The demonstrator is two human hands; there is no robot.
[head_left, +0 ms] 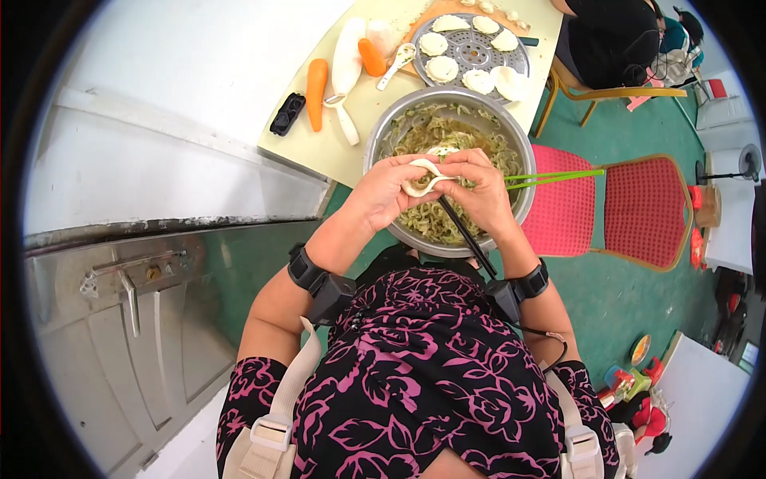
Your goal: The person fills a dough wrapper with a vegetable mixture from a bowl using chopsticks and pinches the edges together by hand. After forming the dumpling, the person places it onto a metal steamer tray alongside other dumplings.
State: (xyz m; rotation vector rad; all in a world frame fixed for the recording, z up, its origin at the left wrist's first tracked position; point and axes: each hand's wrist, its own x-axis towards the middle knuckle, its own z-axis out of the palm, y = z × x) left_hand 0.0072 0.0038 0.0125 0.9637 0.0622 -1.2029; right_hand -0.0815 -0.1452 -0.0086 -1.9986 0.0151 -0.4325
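Note:
A folded dumpling of pale dough is pinched between my two hands, its edge forming an open loop. My left hand has its fingers and thumb closed around the left side of it. On the other side, my right hand squeezes the dough edge between thumb and fingers. Both hands are over a large metal bowl of shredded greenish filling. Green chopsticks stick out over the bowl's right rim. A dark stick slants from beneath my hands toward my body.
Beyond the bowl, a perforated metal tray carries several shaped dumplings. Carrots, a white radish, a peeler and a spoon lie on the table. Red chairs stand right; a seated person is at upper right.

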